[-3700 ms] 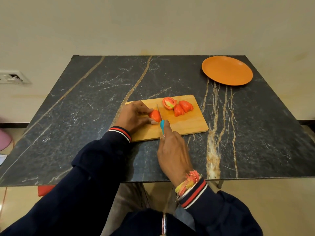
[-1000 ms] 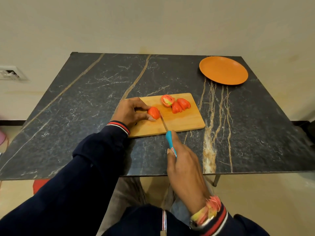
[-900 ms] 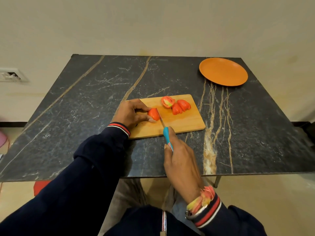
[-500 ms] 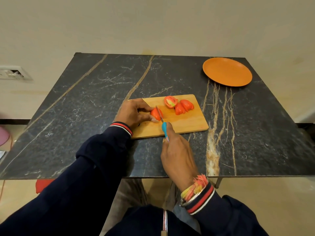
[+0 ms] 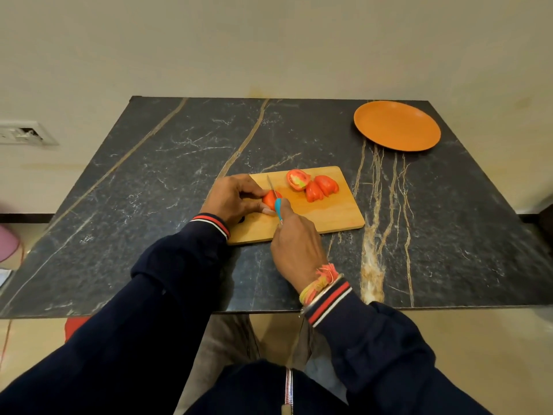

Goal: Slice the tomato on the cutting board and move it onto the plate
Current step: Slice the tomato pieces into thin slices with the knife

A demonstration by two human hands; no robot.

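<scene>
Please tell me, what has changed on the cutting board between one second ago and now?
The right hand pushed the knife forward, away from the person, so its blade now crosses the tomato piece. The left hand still holds that piece. The cut pieces, cutting board and plate stayed put.

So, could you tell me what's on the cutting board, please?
Cut tomato pieces at its far right; the left hand holds another piece under the knife. Anything beneath that hand is hidden.
</scene>
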